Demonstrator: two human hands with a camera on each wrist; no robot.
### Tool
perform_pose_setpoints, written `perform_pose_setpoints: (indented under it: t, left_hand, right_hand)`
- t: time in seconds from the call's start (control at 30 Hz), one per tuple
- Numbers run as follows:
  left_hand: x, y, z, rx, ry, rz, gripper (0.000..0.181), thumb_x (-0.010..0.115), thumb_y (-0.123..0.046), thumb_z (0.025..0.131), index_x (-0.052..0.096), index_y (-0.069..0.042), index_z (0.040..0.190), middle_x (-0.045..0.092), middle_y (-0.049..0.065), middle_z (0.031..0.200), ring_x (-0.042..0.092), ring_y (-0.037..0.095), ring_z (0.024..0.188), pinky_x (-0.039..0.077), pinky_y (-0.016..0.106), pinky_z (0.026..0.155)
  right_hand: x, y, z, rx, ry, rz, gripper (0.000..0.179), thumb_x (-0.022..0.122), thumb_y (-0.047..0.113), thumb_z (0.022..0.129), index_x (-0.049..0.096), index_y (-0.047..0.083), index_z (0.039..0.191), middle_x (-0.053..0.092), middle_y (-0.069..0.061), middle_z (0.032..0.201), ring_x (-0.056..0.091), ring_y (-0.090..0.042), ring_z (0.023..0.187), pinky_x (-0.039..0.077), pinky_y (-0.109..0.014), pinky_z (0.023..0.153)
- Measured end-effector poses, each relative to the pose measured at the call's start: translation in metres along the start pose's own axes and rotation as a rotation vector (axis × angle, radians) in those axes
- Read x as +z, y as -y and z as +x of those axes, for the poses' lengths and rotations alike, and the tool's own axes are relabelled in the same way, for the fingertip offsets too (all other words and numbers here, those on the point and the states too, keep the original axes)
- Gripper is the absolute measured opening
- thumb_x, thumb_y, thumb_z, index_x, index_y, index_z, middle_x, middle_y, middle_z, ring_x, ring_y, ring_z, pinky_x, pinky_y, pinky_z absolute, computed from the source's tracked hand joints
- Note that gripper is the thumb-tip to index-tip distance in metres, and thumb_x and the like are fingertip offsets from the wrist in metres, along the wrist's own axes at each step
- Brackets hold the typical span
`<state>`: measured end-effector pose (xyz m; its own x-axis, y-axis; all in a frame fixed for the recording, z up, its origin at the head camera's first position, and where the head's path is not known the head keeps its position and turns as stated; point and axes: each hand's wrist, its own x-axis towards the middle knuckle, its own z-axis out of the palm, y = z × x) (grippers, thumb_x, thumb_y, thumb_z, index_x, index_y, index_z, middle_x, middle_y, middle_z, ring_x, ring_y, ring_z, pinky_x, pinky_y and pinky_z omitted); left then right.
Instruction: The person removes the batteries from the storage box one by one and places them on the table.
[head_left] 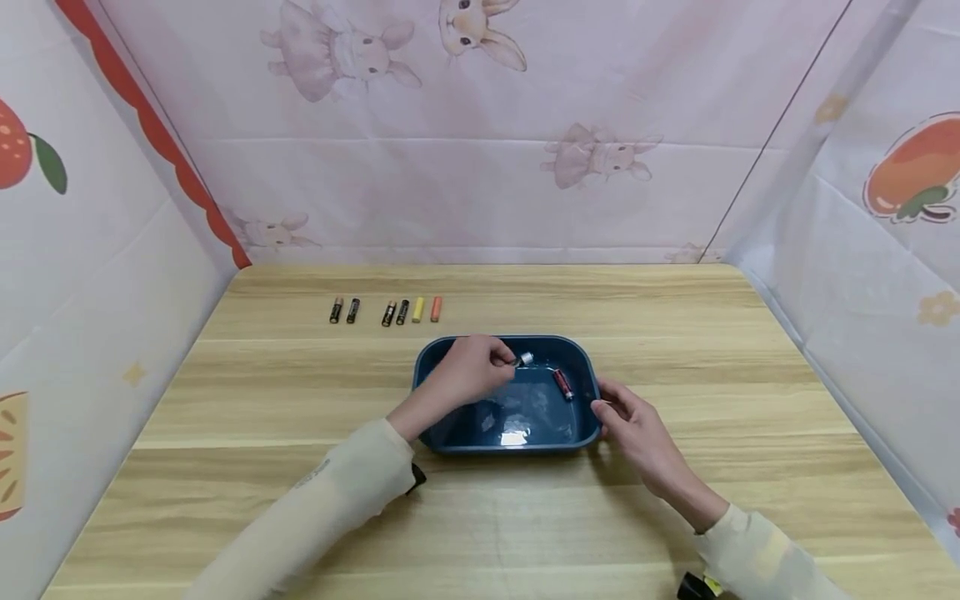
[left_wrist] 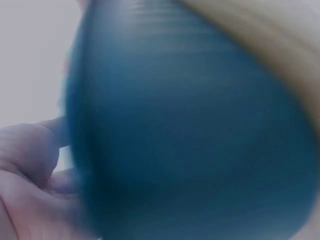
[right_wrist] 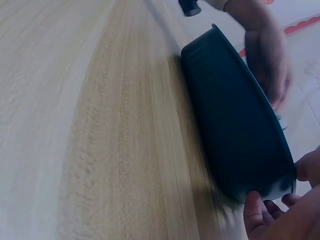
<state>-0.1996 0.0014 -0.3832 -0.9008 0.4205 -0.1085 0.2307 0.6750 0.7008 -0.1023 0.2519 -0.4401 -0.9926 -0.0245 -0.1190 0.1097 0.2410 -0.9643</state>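
A dark blue rectangular tray [head_left: 502, 451] with rounded corners stands on the table. My left hand [head_left: 474, 367] reaches over its far left rim, and the thumb and fingertips pinch a small battery [head_left: 527, 359] with a silvery end, held above the tray's inside. A dark red battery [head_left: 562, 384] lies in the tray toward the right. My right hand [head_left: 637, 433] grips the tray's right end, thumb at the rim and fingers against the outer wall. In the right wrist view, those fingers [right_wrist: 254, 212] press on the wall from outside. The left wrist view is blurred and mostly filled by the tray.
Behind the tray, toward the left, several batteries stand in a row on the wooden table [head_left: 262, 375]: black ones [head_left: 353, 311], a yellow one [head_left: 417, 309] and an orange one [head_left: 436, 309]. Printed cloth walls [head_left: 480, 200] enclose the table at the back and both sides.
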Motion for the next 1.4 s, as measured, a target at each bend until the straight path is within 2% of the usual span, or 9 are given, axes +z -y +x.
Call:
perform_pose_setpoints:
  t: [0.17, 0.33, 0.5, 0.67, 0.77, 0.93, 1.2, 1.4]
  left_hand:
    - [-0.043, -0.009, -0.015, -0.010, -0.062, -0.065, 0.021, 0.068, -0.017, 0.098, 0.074, -0.009, 0.117, 0.070, 0.003, 0.100, 0.060, 0.018, 0.078, 0.049, 0.028, 0.061]
    - [-0.090, -0.007, -0.025, -0.049, -0.151, -0.075, 0.026, 0.065, -0.024, 0.101, 0.071, -0.011, 0.124, 0.070, 0.007, 0.108, 0.058, 0.023, 0.086, 0.048, 0.032, 0.066]
    - [-0.127, 0.006, -0.035, -0.088, -0.225, -0.096, 0.033, 0.061, -0.028, 0.105, 0.068, -0.009, 0.131, 0.067, 0.012, 0.121, 0.058, 0.027, 0.099, 0.048, 0.037, 0.076]
    - [-0.151, 0.026, -0.038, -0.106, -0.294, -0.132, 0.039, 0.060, -0.030, 0.105, 0.065, -0.005, 0.136, 0.064, 0.016, 0.126, 0.056, 0.027, 0.102, 0.048, 0.034, 0.078]
    - [-0.158, 0.039, -0.038, -0.139, -0.320, -0.162, 0.042, 0.059, -0.031, 0.106, 0.064, -0.006, 0.138, 0.062, 0.016, 0.124, 0.054, 0.027, 0.097, 0.047, 0.031, 0.070]
    - [-0.161, 0.064, -0.032, -0.183, -0.368, -0.154, 0.041, 0.059, -0.030, 0.106, 0.065, -0.004, 0.137, 0.064, 0.017, 0.123, 0.053, 0.025, 0.095, 0.046, 0.031, 0.069]
    - [-0.148, 0.109, -0.018, -0.269, -0.384, -0.191, 0.041, 0.061, -0.028, 0.105, 0.066, -0.001, 0.136, 0.067, 0.017, 0.119, 0.055, 0.023, 0.093, 0.046, 0.033, 0.072]
    - [-0.138, 0.129, -0.006, -0.312, -0.383, -0.201, 0.038, 0.062, -0.025, 0.104, 0.068, 0.000, 0.133, 0.067, 0.023, 0.125, 0.059, 0.027, 0.103, 0.046, 0.035, 0.080]
  right_hand:
    - [-0.001, -0.001, 0.002, 0.002, 0.006, -0.006, 0.048, 0.051, 0.016, 0.110, 0.040, -0.004, 0.153, 0.052, -0.024, 0.146, 0.057, -0.033, 0.115, 0.055, -0.022, 0.084]
    - [-0.002, -0.002, 0.002, -0.004, 0.006, -0.015, 0.049, 0.051, 0.016, 0.110, 0.040, -0.003, 0.154, 0.052, -0.024, 0.147, 0.057, -0.032, 0.115, 0.055, -0.024, 0.084]
    - [-0.002, -0.002, 0.002, -0.003, 0.010, -0.018, 0.049, 0.051, 0.017, 0.111, 0.040, -0.002, 0.154, 0.052, -0.024, 0.147, 0.057, -0.033, 0.118, 0.054, -0.023, 0.085]
    - [-0.001, -0.002, 0.002, 0.004, 0.011, -0.010, 0.049, 0.050, 0.015, 0.111, 0.039, -0.003, 0.155, 0.051, -0.024, 0.149, 0.056, -0.033, 0.120, 0.054, -0.022, 0.085]
    - [-0.001, -0.002, 0.002, 0.007, 0.008, -0.002, 0.048, 0.050, 0.014, 0.111, 0.039, -0.004, 0.154, 0.050, -0.024, 0.149, 0.057, -0.033, 0.119, 0.055, -0.022, 0.085]
    - [0.000, -0.002, 0.002, 0.007, 0.004, -0.004, 0.048, 0.050, 0.014, 0.111, 0.040, -0.005, 0.154, 0.049, -0.025, 0.150, 0.058, -0.029, 0.117, 0.055, -0.023, 0.084]
    - [-0.001, -0.002, 0.002, 0.018, 0.005, -0.018, 0.046, 0.050, 0.016, 0.111, 0.043, -0.003, 0.152, 0.053, -0.023, 0.147, 0.059, -0.030, 0.114, 0.055, -0.023, 0.085]
    - [-0.001, -0.002, 0.002, 0.019, 0.001, -0.029, 0.046, 0.050, 0.017, 0.111, 0.043, -0.003, 0.152, 0.053, -0.023, 0.147, 0.059, -0.031, 0.114, 0.055, -0.024, 0.086]
